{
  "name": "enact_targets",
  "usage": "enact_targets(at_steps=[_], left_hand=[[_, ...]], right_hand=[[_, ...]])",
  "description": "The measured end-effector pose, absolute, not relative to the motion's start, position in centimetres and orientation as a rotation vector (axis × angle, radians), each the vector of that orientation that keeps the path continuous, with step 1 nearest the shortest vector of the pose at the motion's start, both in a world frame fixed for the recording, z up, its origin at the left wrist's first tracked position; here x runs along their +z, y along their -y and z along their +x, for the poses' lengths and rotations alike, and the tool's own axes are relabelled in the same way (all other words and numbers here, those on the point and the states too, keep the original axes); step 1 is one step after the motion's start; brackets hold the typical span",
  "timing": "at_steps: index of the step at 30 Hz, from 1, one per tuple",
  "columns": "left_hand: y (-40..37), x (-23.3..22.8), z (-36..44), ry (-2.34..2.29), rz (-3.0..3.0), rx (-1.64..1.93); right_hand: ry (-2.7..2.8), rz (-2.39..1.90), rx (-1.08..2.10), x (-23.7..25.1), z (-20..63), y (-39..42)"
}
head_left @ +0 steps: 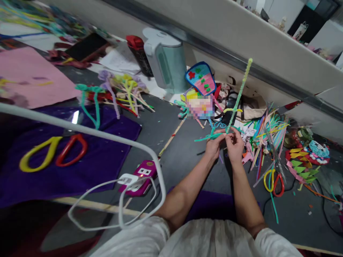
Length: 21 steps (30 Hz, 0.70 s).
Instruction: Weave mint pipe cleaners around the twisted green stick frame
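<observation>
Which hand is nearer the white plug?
Left. The left hand is up and to the right of the white plug in the picture; the right hand is just beyond the left one, farther right from the plug.

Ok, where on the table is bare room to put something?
One patch lies between the large purple cloth and the left hand, though a strip crosses it. Another, with scraps, lies right of the teal stem below the right scissors. It is crowded beside the right hand, around the stem pile.
</observation>
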<state>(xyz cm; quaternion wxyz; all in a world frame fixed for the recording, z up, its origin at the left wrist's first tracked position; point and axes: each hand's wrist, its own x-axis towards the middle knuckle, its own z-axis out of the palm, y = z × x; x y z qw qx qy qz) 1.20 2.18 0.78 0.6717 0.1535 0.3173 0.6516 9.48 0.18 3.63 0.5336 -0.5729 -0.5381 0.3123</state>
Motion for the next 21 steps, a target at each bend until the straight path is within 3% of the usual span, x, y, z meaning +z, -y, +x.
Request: enact_targets(at_steps=[9,21], left_hand=[[-2.2,0.1,1.4,-0.706,0.288,1.496],[-1.8,1.0,1.3,-0.745,0.332,1.489]], right_hand=[[1.813,-1.445,-0.011,3.0,9.1,0.3],[1.845,-1.44,-0.042,2.7,8.3,0.5]])
